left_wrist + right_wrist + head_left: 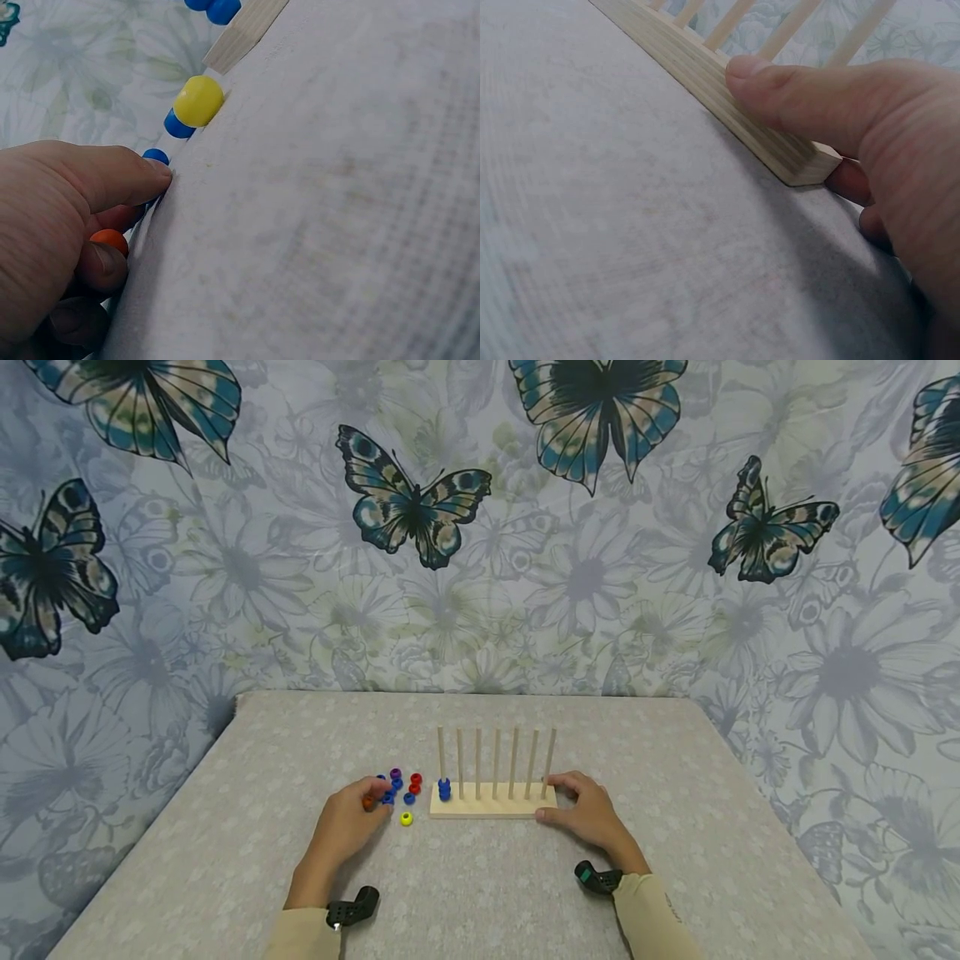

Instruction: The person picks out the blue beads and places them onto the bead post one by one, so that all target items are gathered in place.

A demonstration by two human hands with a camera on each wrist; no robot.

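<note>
A wooden peg stand (487, 810) with several upright pegs stands on the table; two blue beads (445, 790) are stacked on its leftmost peg. My right hand (592, 814) grips the base's right end, thumb on the front face (780, 124) and fingers behind. Left of the stand, my left hand (348, 818) is among loose beads, its thumb and forefinger about a blue bead (387, 798). The forefinger's tip is mostly hidden in the left wrist view. An orange bead (110, 240) shows by the curled fingers. A yellow bead (407, 818) lies nearer me.
Between left hand and stand lie two red beads (416, 783), a purple bead (395, 773) and more blue ones. A pale patterned cloth covers the table (480, 893). Butterfly-print fabric (480, 610) hangs behind the far edge.
</note>
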